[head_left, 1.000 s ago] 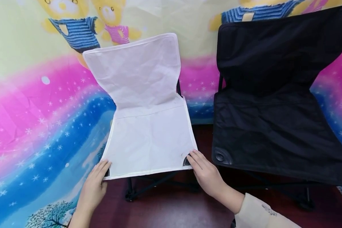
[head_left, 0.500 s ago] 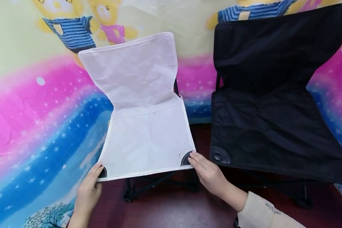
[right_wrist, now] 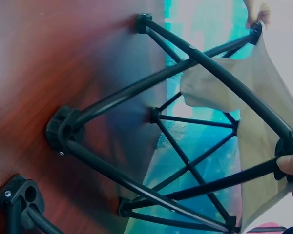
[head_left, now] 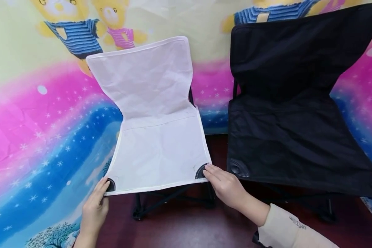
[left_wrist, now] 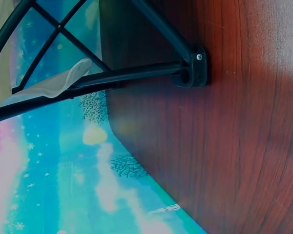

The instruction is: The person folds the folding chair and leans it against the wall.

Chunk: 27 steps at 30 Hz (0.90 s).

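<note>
A white folding chair (head_left: pixel 161 151) stands unfolded in the middle of the head view, its fabric seat spread over a black frame. My left hand (head_left: pixel 94 208) holds the seat's front left corner beside a black corner patch (head_left: pixel 111 185). At the front right corner, my right hand (head_left: pixel 226 186) lays its fingers over the other black patch (head_left: pixel 200 171). From below, the right wrist view shows the right thumb (right_wrist: pixel 290 164) against the corner joint under the seat. Crossed black tubes (right_wrist: pixel 185 63) carry the fabric. The left wrist view shows the frame's foot (left_wrist: pixel 191 70) but no hand.
A black folding chair (head_left: pixel 285 137) stands close on the right, also unfolded. Behind both chairs hangs a printed backdrop (head_left: pixel 209 82) with bears and snowflakes, which also runs along the left side. The floor (head_left: pixel 179 227) is dark reddish wood grain.
My left fingers have slid outward at the front left corner, uncovering more of its black patch. My right hand stays at its corner. The whole head view has shifted slightly.
</note>
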{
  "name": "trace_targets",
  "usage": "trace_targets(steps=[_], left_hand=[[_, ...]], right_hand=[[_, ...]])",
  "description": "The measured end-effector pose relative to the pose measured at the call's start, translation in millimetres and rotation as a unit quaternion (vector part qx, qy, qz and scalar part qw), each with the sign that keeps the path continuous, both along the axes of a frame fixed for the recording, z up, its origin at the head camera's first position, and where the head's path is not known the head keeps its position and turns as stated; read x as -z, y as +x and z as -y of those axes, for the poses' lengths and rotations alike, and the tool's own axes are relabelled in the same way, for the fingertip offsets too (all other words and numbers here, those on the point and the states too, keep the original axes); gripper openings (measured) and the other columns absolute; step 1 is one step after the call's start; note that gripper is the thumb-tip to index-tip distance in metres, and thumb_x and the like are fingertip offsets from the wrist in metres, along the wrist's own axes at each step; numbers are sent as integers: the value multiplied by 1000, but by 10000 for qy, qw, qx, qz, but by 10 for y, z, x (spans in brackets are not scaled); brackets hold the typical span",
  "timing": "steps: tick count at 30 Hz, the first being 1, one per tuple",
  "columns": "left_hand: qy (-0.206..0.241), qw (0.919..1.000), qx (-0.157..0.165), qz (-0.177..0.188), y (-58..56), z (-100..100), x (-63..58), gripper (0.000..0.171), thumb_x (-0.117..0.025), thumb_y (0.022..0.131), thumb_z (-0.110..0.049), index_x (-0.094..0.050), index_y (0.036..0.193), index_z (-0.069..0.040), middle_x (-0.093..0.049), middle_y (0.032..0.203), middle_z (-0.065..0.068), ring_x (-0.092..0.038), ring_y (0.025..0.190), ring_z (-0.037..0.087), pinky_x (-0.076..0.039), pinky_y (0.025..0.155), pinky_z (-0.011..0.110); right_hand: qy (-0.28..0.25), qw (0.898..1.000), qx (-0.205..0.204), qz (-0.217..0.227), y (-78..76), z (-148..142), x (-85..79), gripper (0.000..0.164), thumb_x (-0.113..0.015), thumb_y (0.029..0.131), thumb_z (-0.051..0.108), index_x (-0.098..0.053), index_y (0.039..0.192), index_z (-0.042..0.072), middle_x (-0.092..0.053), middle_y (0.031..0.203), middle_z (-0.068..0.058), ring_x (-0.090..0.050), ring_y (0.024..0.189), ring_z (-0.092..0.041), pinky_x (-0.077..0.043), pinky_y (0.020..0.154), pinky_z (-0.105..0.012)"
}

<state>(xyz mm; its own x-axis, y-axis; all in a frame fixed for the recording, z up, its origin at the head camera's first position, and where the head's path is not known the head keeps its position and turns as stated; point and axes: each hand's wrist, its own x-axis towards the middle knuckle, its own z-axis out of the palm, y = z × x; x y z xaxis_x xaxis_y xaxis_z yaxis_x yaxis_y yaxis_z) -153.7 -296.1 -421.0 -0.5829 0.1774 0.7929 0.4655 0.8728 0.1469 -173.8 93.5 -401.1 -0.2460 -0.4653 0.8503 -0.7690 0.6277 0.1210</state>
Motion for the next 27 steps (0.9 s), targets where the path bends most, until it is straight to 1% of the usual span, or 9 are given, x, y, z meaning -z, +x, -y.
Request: trace_targets(steps=[1, 4, 6, 9, 10, 15, 20, 22, 27], left_hand=[[6, 10000, 8, 27, 6, -12, -25, 37, -42, 75, 10, -56, 109, 6, -52, 115, 16, -43, 113, 14, -25, 92, 10], [35, 10000, 16, 27, 3, -31, -80, 34, -41, 76, 7, -57, 107, 8, -54, 112, 19, -42, 113, 11, -24, 93, 12], [90, 10000, 41, 0, -6, -32, -101, 35, -43, 73, 9, -57, 106, 9, -55, 110, 19, -43, 113, 12, -24, 94, 13], [213, 9996, 103, -120, -33, -28, -114, 42, -48, 65, 18, -58, 104, 8, -56, 108, 19, -46, 110, 15, -26, 94, 14], [246, 9996, 107, -103, -39, -27, -118, 45, -50, 63, 21, -58, 105, 8, -56, 108, 19, -46, 111, 14, -26, 94, 13], [345, 9993, 90, -70, -75, -65, -177, 50, -53, 60, 25, -59, 106, 6, -56, 109, 17, -45, 111, 13, -25, 92, 10], [334, 9994, 39, -46, -89, -101, -236, 50, -57, 60, 25, -60, 105, 5, -57, 108, 16, -46, 109, 11, -23, 91, 7], [298, 9996, -10, -26, -94, -109, -245, 49, -58, 59, 25, -60, 104, 5, -57, 108, 16, -48, 108, 13, -23, 91, 7], [317, 9994, -114, 56, -117, -144, -279, 47, -57, 62, 24, -60, 105, 5, -57, 109, 14, -52, 102, 24, -23, 89, 5]], right_hand=[[11, 10000, -21, -2, -4, -2, -10, 36, -29, 93, 6, -64, 87, -3, -63, 92, -15, -60, 87, -22, -48, 71, -32], [55, 9999, -127, 5, -19, 2, -40, 37, -30, 93, 7, -65, 89, -3, -63, 92, -14, -60, 87, -21, -48, 71, -30], [107, 9998, -188, 9, -29, 11, -59, 37, -31, 93, 8, -66, 90, -2, -64, 92, -14, -60, 87, -21, -48, 71, -30], [167, 9996, -241, 23, -41, 31, -91, 36, -31, 93, 8, -66, 90, -2, -64, 92, -14, -60, 87, -21, -48, 71, -29], [181, 9995, -243, 22, -46, 37, -100, 37, -31, 94, 9, -66, 90, -2, -64, 91, -14, -60, 87, -20, -48, 71, -29], [170, 9994, -274, 90, -88, 65, -157, 39, -29, 94, 10, -66, 90, -2, -64, 91, -14, -61, 86, -20, -49, 70, -29], [26, 9993, -348, 135, -116, 82, -181, 39, -30, 94, 12, -67, 88, -2, -64, 90, -14, -61, 85, -20, -48, 70, -28], [-59, 9992, -369, 103, -121, 86, -179, 39, -31, 93, 12, -67, 87, -2, -64, 89, -14, -61, 84, -20, -49, 69, -28], [-198, 9990, -375, 149, -141, 94, -175, 38, -32, 93, 13, -67, 87, -2, -64, 88, -14, -61, 84, -21, -49, 69, -28]])
